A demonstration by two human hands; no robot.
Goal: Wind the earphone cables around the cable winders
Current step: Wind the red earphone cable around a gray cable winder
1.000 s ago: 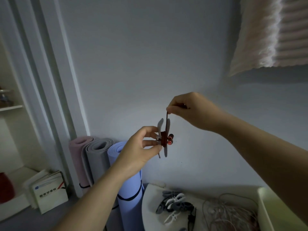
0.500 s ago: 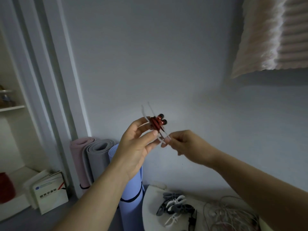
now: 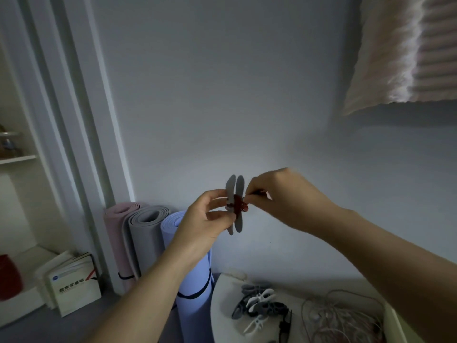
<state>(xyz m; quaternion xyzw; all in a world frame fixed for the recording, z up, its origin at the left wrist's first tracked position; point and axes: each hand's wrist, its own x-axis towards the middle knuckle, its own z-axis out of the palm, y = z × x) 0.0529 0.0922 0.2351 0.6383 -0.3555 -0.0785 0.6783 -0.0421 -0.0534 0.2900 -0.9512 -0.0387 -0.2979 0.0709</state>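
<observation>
A grey cable winder (image 3: 235, 191) with long wings stands upright in mid-air before the wall. A red earphone cable (image 3: 239, 205) is wrapped round its middle. My left hand (image 3: 206, 220) pinches the winder from the left at its waist. My right hand (image 3: 279, 201) comes in from the right and pinches the end of the red cable right at the winder. On the white table (image 3: 223, 308) below lie several spare winders (image 3: 259, 305), grey, white and black, and a tangle of pale earphone cables (image 3: 338, 318).
Three rolled mats, pink (image 3: 118, 233), grey (image 3: 144, 238) and blue (image 3: 190, 276), stand against the wall at the left. A booklet (image 3: 71, 285) leans on a low shelf by the door frame. A ribbed cloth (image 3: 408, 50) hangs at the upper right.
The winder has swung back from tilted to upright. My right hand rose from below the winder to its right side, still pinching the red cable, and both hands sit lower in view.
</observation>
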